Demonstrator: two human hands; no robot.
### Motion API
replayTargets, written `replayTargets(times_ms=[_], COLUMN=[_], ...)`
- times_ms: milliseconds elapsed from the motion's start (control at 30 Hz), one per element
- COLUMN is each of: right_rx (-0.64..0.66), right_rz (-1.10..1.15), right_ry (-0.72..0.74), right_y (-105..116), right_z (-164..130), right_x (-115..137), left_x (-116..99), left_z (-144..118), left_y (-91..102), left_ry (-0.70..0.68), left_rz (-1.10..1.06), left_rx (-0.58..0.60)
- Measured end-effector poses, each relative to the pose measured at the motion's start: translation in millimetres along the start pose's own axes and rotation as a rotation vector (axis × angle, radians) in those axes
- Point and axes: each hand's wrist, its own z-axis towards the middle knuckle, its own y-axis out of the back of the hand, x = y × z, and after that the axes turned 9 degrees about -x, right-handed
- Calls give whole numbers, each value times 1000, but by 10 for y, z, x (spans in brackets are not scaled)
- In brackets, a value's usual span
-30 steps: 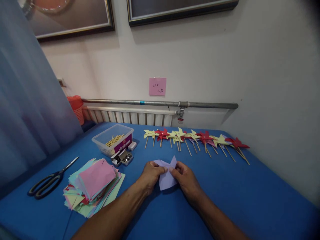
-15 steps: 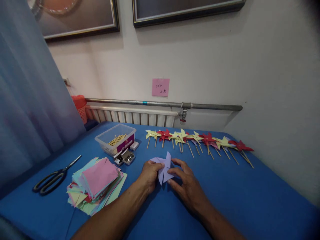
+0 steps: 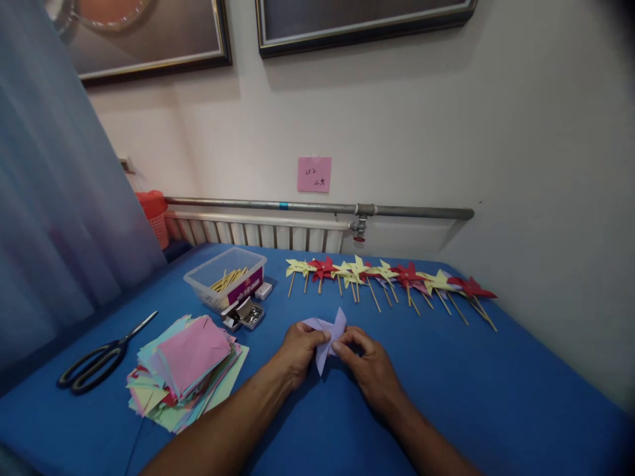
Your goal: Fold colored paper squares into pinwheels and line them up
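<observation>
The left hand (image 3: pixel 299 350) has its grip closed on the left side of the lilac paper (image 3: pixel 322 357), thumb on top. The right hand (image 3: pixel 370 367) has its grip closed too, thumb and fingertips pinched at the right side – so one paper, two grips, no gap in either. The paper is thin and smooth, with pointed blades; one stands up between the hands and one points down. It is held in front of the wearer, over the blue counter (image 3: pixel 461 396).

Left of the left forearm lies one uneven pile of sheets (image 3: pixel 191 357), pink on top, with pale blue, green, yellow and red edges below; I cannot count them. Left of the pile is one pair of scissors (image 3: pixel 120 343), dark looped handles, slim metal blades. Behind the pile is one clear plastic tub (image 3: pixel 201 291) with a purple label and a loose bundle of thin sticks (image 3: pixel 229 279) inside. Near the tub are three small boxes (image 3: pixel 263 291); one stands open, with shiny metal bits (image 3: pixel 254 314) in it.

Toward the wall (image 3: pixel 536 132) runs a row of pinwheels (image 3: pixel 407 273) on thin sticks – three red heads plain to see, at least four yellow, with lilac showing behind; they overlap too much for a full count. Beyond are one ribbed radiator (image 3: pixel 262 235), one metal pipe (image 3: pixel 317 207), one pink note (image 3: pixel 314 175) and two framed pictures (image 3: pixel 367 30). One red basket (image 3: pixel 153 205) sits by the pleated blue curtain (image 3: pixel 64 198).
</observation>
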Motion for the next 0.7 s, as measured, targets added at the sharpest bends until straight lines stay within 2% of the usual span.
replayTargets(times_ms=[333, 700], right_rx=[-24, -28], right_rz=[14, 244], right_ry=[-65, -166], right_y=[-4, -43], right_z=[2, 31], right_x=[78, -34], left_x=[-8, 0], left_z=[-17, 1], left_y=[1, 33], left_ry=[0, 27], left_rz=[74, 27], left_rx=[70, 116])
